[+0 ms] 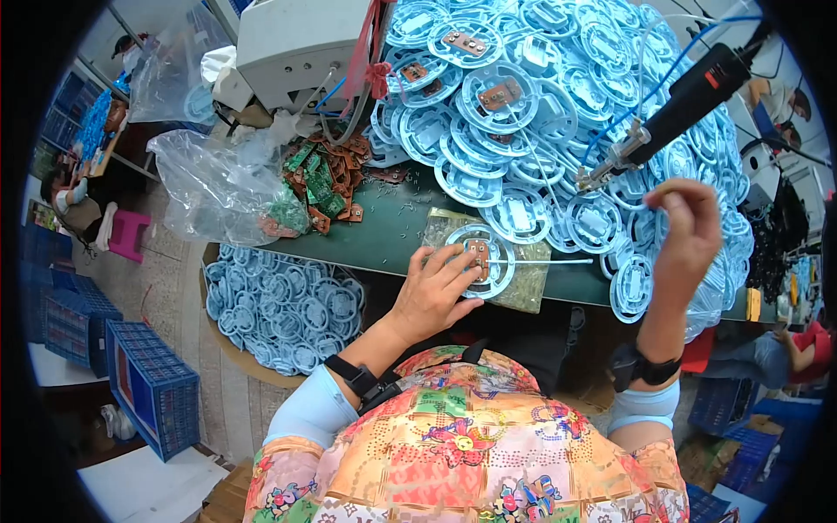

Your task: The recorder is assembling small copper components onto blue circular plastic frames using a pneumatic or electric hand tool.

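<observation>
My left hand (429, 295) lies over a light-blue oval plastic part (504, 281) at the table's front, fingers on its brown circuit board (479, 261) and thumb at the rim. A pale rod sticks out from that part to the right. Beneath it is a yellowish translucent pad (529, 295). To the right, my right hand (690, 228) is raised with loosely bent fingers, and nothing shows in them. Just above and left of this hand hangs a black electric screwdriver (684, 105), its metal tip pointing down-left; the hand appears apart from it.
Many similar blue parts (602, 126) are heaped across the back and right. Brown and green circuit boards (327, 179) lie beside a clear plastic bag (214, 196), with small screws (410, 202) scattered nearby. Below left stands a container of blue parts (283, 309). A grey-white machine (296, 57) stands behind.
</observation>
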A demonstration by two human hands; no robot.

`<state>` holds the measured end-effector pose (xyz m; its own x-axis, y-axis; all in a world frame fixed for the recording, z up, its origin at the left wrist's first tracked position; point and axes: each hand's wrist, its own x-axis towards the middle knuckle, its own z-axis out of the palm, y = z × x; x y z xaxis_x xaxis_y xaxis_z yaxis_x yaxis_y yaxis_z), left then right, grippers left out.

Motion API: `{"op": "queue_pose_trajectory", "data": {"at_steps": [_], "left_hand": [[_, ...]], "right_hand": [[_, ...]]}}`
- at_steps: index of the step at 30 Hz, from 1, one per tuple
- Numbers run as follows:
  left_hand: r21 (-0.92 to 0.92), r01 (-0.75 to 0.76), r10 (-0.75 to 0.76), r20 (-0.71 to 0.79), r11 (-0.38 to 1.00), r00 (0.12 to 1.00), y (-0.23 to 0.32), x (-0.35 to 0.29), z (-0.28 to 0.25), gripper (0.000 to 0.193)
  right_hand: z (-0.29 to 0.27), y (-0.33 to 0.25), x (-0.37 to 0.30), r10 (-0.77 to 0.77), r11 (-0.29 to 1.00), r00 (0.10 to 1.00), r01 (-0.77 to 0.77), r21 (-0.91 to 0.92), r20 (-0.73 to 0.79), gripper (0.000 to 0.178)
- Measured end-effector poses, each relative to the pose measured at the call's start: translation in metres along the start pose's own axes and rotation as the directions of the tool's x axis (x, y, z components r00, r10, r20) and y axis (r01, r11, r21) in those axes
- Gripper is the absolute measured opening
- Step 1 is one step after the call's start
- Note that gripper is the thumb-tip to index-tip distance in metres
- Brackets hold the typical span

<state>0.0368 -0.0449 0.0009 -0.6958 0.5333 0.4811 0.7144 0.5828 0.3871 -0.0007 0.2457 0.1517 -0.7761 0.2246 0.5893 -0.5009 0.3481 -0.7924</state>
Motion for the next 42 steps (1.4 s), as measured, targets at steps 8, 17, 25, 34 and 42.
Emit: {"op": "queue_pose_trajectory", "data": {"at_steps": [8,17,25,34,42], "left_hand": [[-0.135,0.005,-0.001,0.023,0.991,1.0,-0.004,-0.01,0.008,0.056],[-0.186,0.041,-0.049,-0.039,0.982,0.998,-0.004,-0.013,0.007,0.055],[-0.164,0.065,-0.071,-0.029,0.984,0.997,-0.008,-0.016,0.006,0.047],[-0.199,0.091,-0.096,-0.016,0.976,0.995,-0.011,-0.009,0.01,0.044],[-0.217,0.155,-0.167,-0.039,0.964,0.985,-0.004,-0.009,0.007,0.042]], "right_hand": [[0.054,0.034,-0.072,0.161,0.854,0.829,0.156,-0.497,0.536,0.039],[0.052,0.066,-0.078,0.092,0.7,0.798,0.373,-0.609,0.595,0.051],[-0.047,0.08,-0.086,0.196,0.609,0.976,-0.042,-0.792,0.099,0.02],[-0.097,0.058,-0.129,0.422,0.417,0.901,-0.095,-0.904,0.1,0.036],[-0.101,0.081,-0.142,0.458,0.447,0.882,-0.122,-0.886,0.11,0.048]]}}
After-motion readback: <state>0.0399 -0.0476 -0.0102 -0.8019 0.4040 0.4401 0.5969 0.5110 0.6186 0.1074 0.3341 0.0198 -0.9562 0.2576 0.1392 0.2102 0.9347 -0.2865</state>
